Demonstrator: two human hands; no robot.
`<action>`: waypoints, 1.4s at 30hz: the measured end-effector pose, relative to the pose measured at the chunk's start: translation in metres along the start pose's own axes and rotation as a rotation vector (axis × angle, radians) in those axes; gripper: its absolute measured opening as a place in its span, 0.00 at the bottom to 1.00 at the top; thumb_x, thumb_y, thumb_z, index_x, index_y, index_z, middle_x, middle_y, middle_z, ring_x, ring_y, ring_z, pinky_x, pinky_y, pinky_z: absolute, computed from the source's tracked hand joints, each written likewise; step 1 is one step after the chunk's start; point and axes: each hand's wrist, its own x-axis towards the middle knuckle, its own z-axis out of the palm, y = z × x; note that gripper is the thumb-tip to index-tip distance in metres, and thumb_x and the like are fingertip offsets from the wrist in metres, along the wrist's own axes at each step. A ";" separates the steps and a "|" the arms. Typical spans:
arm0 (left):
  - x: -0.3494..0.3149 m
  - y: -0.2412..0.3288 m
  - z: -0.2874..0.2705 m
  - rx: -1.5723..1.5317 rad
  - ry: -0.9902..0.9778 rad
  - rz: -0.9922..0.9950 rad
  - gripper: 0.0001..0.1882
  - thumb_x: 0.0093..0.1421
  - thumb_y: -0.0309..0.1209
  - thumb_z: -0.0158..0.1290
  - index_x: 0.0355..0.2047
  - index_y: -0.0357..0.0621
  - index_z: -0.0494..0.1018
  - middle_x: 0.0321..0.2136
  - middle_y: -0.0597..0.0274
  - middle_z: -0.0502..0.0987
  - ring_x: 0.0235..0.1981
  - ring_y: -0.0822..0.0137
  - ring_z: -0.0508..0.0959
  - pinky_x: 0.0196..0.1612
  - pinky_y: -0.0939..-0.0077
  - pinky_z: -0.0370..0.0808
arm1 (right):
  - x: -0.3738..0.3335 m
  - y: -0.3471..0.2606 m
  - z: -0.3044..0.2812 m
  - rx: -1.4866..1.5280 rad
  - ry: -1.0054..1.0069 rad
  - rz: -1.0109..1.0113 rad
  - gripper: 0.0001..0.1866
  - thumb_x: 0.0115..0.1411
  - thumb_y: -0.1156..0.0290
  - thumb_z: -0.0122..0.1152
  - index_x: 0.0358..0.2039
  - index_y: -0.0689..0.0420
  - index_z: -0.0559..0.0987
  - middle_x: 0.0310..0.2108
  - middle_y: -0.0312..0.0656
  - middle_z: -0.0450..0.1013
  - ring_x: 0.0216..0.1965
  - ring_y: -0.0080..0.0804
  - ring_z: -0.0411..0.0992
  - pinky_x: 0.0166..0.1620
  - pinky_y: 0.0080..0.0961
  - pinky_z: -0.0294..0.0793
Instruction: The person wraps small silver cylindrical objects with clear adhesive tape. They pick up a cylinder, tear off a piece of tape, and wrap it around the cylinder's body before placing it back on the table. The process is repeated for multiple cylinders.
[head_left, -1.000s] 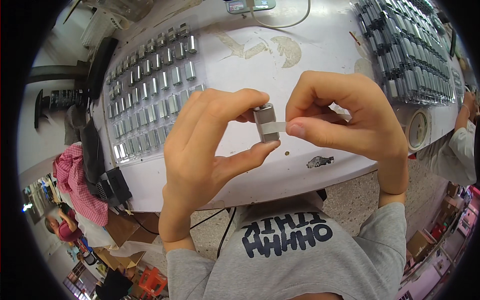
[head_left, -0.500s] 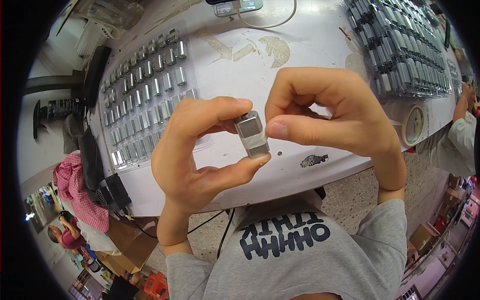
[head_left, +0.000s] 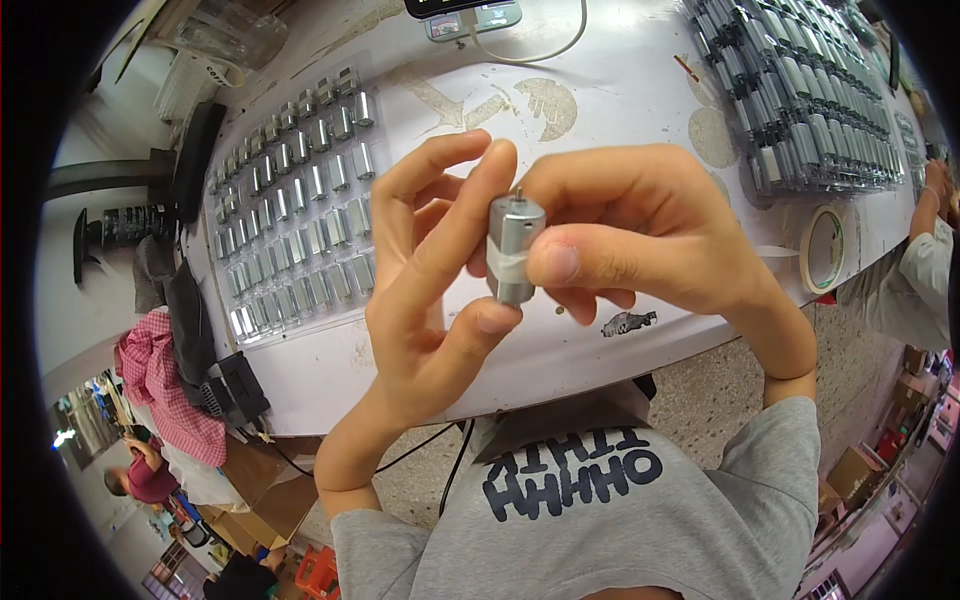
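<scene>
A small silver electric motor [head_left: 517, 228] stands nearly upright between my hands, its thin shaft pointing up. A pale band of tape [head_left: 508, 268] lies across its lower body. My left hand [head_left: 420, 270] grips it from the left, thumb at the base and fingers along the upper side. My right hand [head_left: 650, 230] pinches it from the right, thumb pressed on the casing by the tape; its index finger passes behind the motor and is partly hidden. To the left, rows of similar motors [head_left: 318, 183] sit in a clear plastic tray [head_left: 300, 332].
Stacked trays of motors [head_left: 800, 100] stand at the far right, with a tape roll [head_left: 810, 265] nearer the edge. A device with a white cable [head_left: 585, 30] lies at the back. Pink checked cloth [head_left: 165, 380] and a black adapter [head_left: 237, 388] are left. Another person's hand [head_left: 935, 180] shows at right.
The motor has turned more upright, its shaft end now showing on top. My left fingers have shifted along its side, and my right thumb and fingers have closed on it.
</scene>
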 end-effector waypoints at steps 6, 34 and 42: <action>0.001 0.011 -0.002 0.251 0.008 0.184 0.28 0.50 0.35 0.59 0.48 0.34 0.65 0.44 0.53 0.64 0.47 0.61 0.66 0.48 0.69 0.66 | 0.008 0.025 0.001 -0.045 0.135 -0.103 0.08 0.54 0.68 0.57 0.25 0.58 0.73 0.19 0.31 0.69 0.18 0.13 0.64 0.20 0.09 0.60; 0.000 0.017 -0.009 0.230 0.069 0.110 0.29 0.39 0.31 0.66 0.43 0.36 0.70 0.40 0.55 0.68 0.41 0.66 0.71 0.41 0.79 0.71 | -0.002 0.006 -0.007 -0.348 0.124 -0.119 0.06 0.53 0.73 0.59 0.23 0.62 0.74 0.17 0.29 0.65 0.18 0.11 0.57 0.20 0.11 0.52; -0.006 -0.001 0.005 -0.139 0.149 0.251 0.32 0.41 0.43 0.62 0.44 0.38 0.68 0.40 0.57 0.70 0.43 0.66 0.66 0.51 0.70 0.57 | 0.003 0.005 0.002 0.179 -0.107 0.074 0.09 0.54 0.71 0.58 0.32 0.64 0.75 0.19 0.31 0.68 0.20 0.11 0.63 0.22 0.10 0.57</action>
